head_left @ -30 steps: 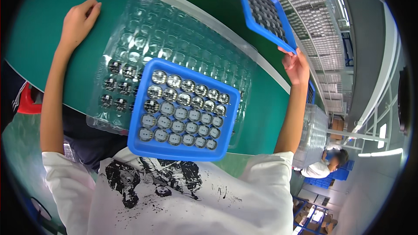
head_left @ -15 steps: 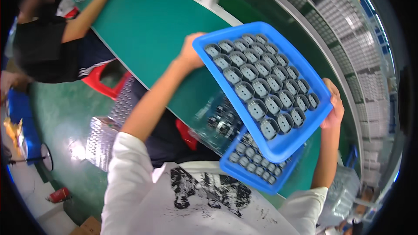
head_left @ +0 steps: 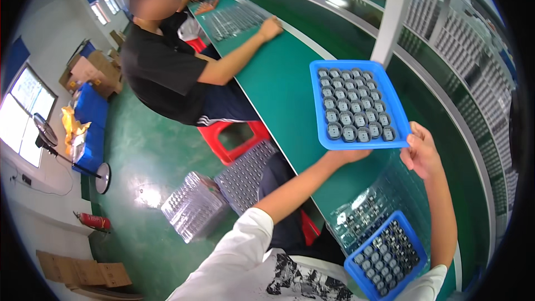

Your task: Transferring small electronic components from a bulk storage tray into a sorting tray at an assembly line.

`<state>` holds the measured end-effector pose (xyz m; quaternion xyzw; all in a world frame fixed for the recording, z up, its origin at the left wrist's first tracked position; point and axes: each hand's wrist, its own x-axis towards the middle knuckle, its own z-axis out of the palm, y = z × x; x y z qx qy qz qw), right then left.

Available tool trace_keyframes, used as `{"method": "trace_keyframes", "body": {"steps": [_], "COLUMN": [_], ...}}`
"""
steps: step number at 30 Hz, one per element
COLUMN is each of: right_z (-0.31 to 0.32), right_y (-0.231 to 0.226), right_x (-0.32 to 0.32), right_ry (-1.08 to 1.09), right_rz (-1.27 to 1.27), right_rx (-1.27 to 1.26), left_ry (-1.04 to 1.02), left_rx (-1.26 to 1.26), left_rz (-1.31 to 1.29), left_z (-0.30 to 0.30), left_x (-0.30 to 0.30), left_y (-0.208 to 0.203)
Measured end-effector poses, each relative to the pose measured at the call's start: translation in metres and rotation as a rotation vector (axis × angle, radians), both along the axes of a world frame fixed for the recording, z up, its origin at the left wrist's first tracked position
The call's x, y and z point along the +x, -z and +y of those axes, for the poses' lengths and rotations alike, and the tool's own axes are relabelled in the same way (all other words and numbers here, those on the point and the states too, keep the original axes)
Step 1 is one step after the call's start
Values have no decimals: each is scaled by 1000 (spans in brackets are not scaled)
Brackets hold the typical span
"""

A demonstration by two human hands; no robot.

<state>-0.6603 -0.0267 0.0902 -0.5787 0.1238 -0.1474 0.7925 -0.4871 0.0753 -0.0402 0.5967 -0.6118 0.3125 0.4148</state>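
1. The green surface (head_left: 290, 92): smooth, long.
2. On it, a blister tray (head_left: 393, 187): clear, glossy moulded plastic.
3. Raised tray (head_left: 394, 106): blue plastic, round-cornered, held above the surface, bearing rows of grey cup-shaped parts (head_left: 343, 104).
4. Lower tray (head_left: 359, 281): also blue, overlapping the blister tray.
5. Right hand (head_left: 422, 151): fingers closed on the raised tray's corner.
6. Left hand (head_left: 356, 155): at its near edge, fingers hidden, openness unclear.

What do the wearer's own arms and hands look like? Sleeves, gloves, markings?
Short white sleeves, plain where visible, on a white shirt with a black front print. Forearms bare, no watch or band visible. Right hand ungloved; left hand partly hidden, bare where it shows.
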Motion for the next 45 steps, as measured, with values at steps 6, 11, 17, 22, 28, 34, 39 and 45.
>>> {"method": "trace_keyframes", "body": {"steps": [6, 11, 17, 22, 28, 34, 39, 45], "right_z": [21, 24, 30, 44, 48, 55, 60, 52], "right_y": [5, 18, 26, 43, 67, 84, 75, 67], "right_x": [50, 93, 122, 165, 184, 206, 208, 207], "right_ry": [-59, -148, -173, -184, -106, -100, -57, -87], "right_rz": [116, 75, 96, 156, 201, 289, 397, 507], "right_rx": [47, 77, 81, 49, 89, 67, -19, -269], "left_ry": [288, 362, 333, 434, 498, 421, 384, 395], "left_rx": [226, 359, 82, 417, 498, 508, 488, 462], "left_rz": [453, 581, 618, 798, 731, 662, 640, 679], "left_z": [-15, -18, -28, -27, -19, -20, -19, -10], "left_x": [-7, 3, -12, 2, -5, 2, 5, -1], "left_y": [-2, 8, 17, 30, 1, 3, 5, -7]}}
